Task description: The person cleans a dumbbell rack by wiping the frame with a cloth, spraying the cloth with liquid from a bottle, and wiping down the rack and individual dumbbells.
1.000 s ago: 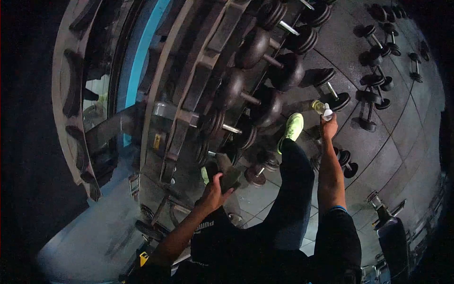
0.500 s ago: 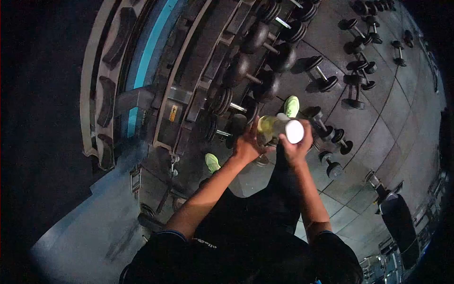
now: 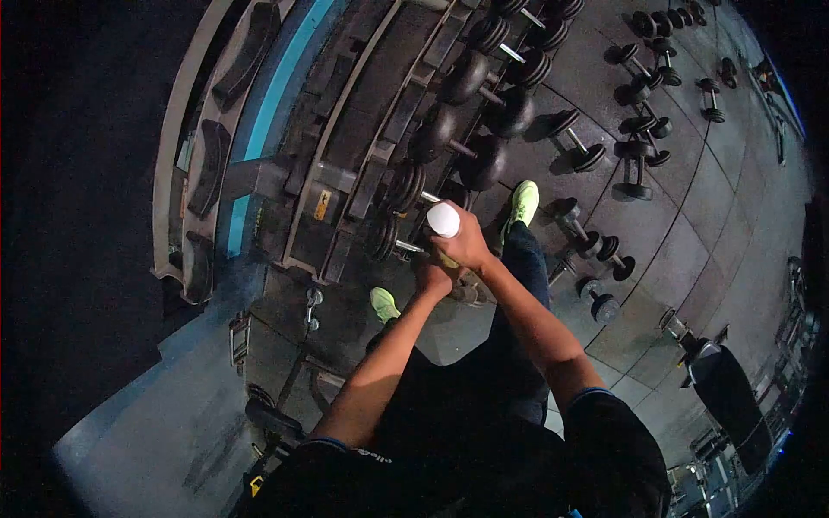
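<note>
A bottle with a white top [image 3: 444, 219] is held in front of my body, its yellowish lower part mostly covered by my fingers. My right hand [image 3: 467, 240] wraps round it just below the white top. Lower down, my left hand [image 3: 434, 278] is closed round the bottle's other end. Both hands are close together, near the handles of dumbbells on the rack.
A rack [image 3: 345, 180] carrying large dumbbells [image 3: 480, 162] runs along the left and centre. More dumbbells [image 3: 579, 141] lie on the tiled floor [image 3: 661, 285] to the right. A black bench [image 3: 730, 393] stands at lower right. My shoes [image 3: 524, 201] are bright green.
Both hands have moved left with the bottle. My right hand has come over closer to my left, and the bottle's yellowish part is now mostly hidden.
</note>
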A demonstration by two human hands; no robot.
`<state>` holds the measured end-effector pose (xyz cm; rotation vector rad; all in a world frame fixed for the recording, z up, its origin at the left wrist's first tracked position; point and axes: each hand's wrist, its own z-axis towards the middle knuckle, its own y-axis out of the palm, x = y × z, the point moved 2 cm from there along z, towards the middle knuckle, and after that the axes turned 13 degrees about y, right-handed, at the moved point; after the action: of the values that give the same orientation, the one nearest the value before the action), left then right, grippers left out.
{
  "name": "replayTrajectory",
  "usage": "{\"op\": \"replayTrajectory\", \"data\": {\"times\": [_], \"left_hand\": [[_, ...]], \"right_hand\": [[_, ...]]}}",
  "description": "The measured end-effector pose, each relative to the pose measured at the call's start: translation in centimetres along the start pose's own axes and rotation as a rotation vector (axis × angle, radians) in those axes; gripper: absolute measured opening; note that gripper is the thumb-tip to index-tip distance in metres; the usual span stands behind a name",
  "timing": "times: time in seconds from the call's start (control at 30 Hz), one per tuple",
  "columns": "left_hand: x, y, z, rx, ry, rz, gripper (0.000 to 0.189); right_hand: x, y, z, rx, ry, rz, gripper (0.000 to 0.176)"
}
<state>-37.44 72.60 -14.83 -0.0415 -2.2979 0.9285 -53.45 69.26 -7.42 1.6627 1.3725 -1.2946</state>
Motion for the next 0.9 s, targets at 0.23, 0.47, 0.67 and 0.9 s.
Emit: {"op": "replayTrajectory", "data": {"times": [0.23, 0.47, 0.67, 0.9], "left_hand": [[-2.4, -2.6, -6.4, 0.111, -0.149, -0.331, 0.074], [-6.9, -5.4, -13.6, -0.033, -0.427, -0.268, 0.058], [-6.8, -4.7, -13.7, -0.038, -0.335, -0.209, 0.051], [-4.3, -4.7, -11.7, -0.057, -0.244, -0.172, 0.05]], "right_hand": [[4.4, 1.9, 6.5, 0.065, -0.039, -0.162, 0.034], [6.7, 3.6, 11.9, 0.077, 0.024, -0.254, 0.042], [7.3, 3.0, 12.5, 0.063, -0.064, -0.243, 0.031], [7.5, 2.9, 12.0, -0.014, -0.117, -0.304, 0.05]]}}
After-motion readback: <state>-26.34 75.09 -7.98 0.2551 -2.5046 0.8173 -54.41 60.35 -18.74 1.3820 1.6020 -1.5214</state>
